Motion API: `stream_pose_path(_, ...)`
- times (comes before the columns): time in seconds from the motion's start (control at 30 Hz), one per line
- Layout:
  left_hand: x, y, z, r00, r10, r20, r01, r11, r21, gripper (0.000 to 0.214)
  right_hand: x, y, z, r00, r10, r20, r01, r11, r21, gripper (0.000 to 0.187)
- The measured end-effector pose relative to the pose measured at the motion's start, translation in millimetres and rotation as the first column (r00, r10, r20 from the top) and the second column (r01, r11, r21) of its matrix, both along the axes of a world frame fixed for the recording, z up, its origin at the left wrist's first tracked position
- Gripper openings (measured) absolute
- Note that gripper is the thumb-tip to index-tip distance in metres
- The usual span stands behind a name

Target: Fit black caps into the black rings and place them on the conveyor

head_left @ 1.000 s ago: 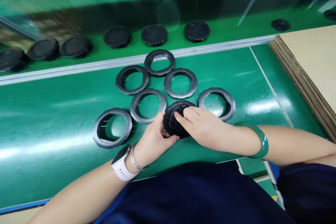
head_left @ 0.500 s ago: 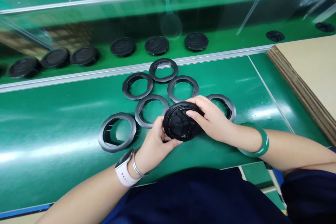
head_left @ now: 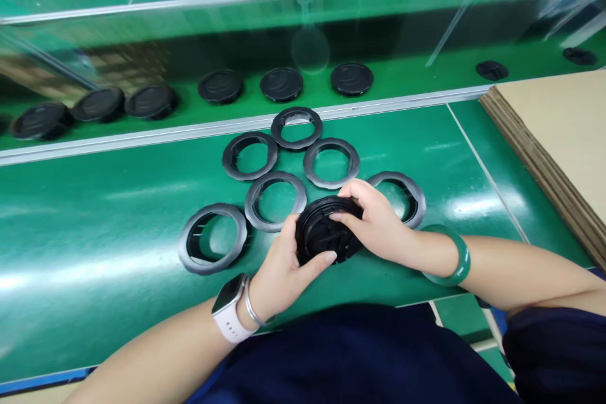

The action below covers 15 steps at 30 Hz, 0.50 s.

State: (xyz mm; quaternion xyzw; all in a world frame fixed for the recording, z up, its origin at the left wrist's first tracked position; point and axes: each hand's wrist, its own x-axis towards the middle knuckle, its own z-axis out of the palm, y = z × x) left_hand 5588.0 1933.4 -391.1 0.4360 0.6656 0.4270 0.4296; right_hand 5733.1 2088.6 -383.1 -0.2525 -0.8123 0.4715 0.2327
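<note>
A round black plastic cap (head_left: 320, 235) is held just above the green table (head_left: 95, 214) near its front edge, tilted toward me. My left hand (head_left: 284, 265) grips its lower left rim, thumb across the bottom. Over its upper right side my right hand (head_left: 374, 218) is curled, fingertips pressing on its face. Several grey-black rings lie flat around it: one at the left (head_left: 213, 238), one right behind the cap (head_left: 275, 200), one half hidden under my right hand (head_left: 404, 192), and more farther back (head_left: 331, 162).
Behind a metal rail (head_left: 142, 136), a row of black caps (head_left: 281, 83) sits on a green belt. A stack of cardboard sheets (head_left: 558, 132) fills the right side. A glass or clear panel stands over the belt.
The cap has been turned in both hands and tipped more toward me. My right fingers slid from its top edge onto its face, while my left thumb moved under its rim.
</note>
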Motion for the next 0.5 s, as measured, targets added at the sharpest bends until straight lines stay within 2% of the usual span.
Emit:
stream_pose_path(0.07,0.6,0.2,0.0,0.999,0.021,-0.032,-0.021,1.000,-0.011,0.046,0.1,0.1,3.1,1.000,0.008,0.025,-0.008,1.000,-0.015,0.017)
stream_pose_path(0.13,0.1,0.7,0.6,0.998,0.044,-0.041,-0.045,0.999,-0.023,0.039,1.6,0.6,8.6,0.995,0.072,0.073,-0.065,0.994,-0.091,0.015)
stream_pose_path(0.27,-3.1,1.3,2.5,0.999,0.050,-0.017,-0.051,0.998,-0.027,0.036,6.3,0.4,17.6,0.957,0.248,0.150,-0.196,0.935,-0.295,0.042)
stream_pose_path(0.33,-4.2,1.0,3.0,0.999,0.044,-0.007,-0.044,0.999,-0.021,0.036,8.0,-0.9,17.6,0.950,0.252,0.187,-0.189,0.936,-0.297,0.046)
stream_pose_path(0.5,-2.8,0.1,3.2,0.999,0.050,-0.014,-0.050,0.999,-0.015,0.035,8.9,-6.2,10.1,0.959,0.206,0.195,-0.152,0.953,-0.261,0.042)
